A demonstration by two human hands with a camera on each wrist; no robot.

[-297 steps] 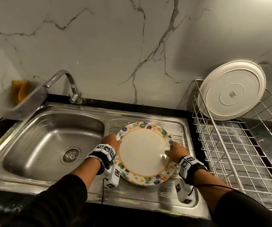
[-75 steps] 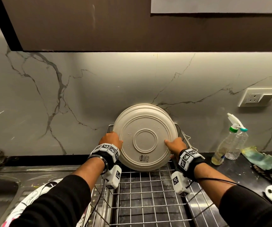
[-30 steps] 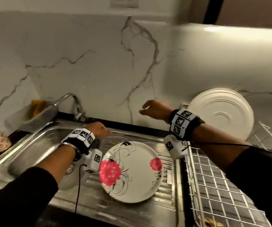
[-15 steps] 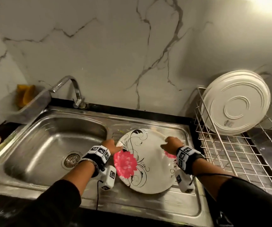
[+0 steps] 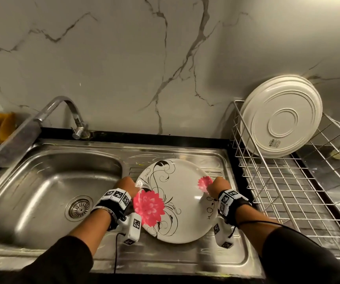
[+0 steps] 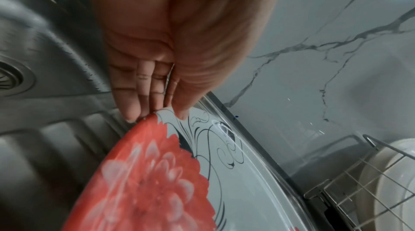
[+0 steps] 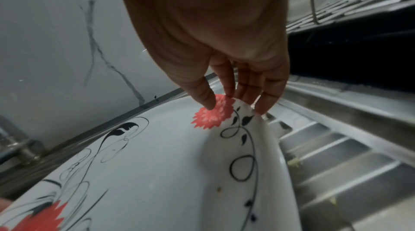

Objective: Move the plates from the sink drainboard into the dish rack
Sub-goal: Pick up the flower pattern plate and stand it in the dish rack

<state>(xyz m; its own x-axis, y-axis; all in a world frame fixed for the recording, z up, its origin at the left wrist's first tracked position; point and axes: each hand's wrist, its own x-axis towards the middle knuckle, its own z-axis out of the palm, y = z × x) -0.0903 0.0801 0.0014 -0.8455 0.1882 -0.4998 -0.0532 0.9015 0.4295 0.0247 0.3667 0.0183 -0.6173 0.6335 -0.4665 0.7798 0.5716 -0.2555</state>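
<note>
While both hands take hold of it, the flowered plate (image 5: 177,201) lies on the ribbed drainboard (image 5: 218,251) of the steel sink (image 5: 48,191), to the right of the basin and its drain (image 5: 80,209). It is white, with a large pink flower near its left rim, a smaller pink one near the right rim, and thin black scrolls between them.

The left hand (image 5: 125,186) meets the plate at the left rim. From the left wrist camera, the thumb lies on the upper face beside the big flower while the fingers (image 6: 134,96) reach down past the edge, so this hand pinches the rim. The right hand (image 5: 218,186) does the same on the opposite side: in the right wrist view the thumb presses on the small flower and the fingers (image 7: 267,96) wrap behind the edge, where the rim looks slightly raised off the ribs. Whether the whole plate has left the steel, I cannot tell.

To the right of the sink, past a black strip of counter, stands the wire dish rack (image 5: 300,193). Two pale plates (image 5: 281,117) lean in its far left corner against the marble wall (image 5: 144,58), their undersides facing out, one behind the other. A curved tap (image 5: 66,107) rises behind the basin. Something yellow (image 5: 2,126) sits at the far left by the wall, too dim to name. Black sleeves (image 5: 308,259) cover both forearms, and banded wrist units with square printed markers sit just behind each hand.
</note>
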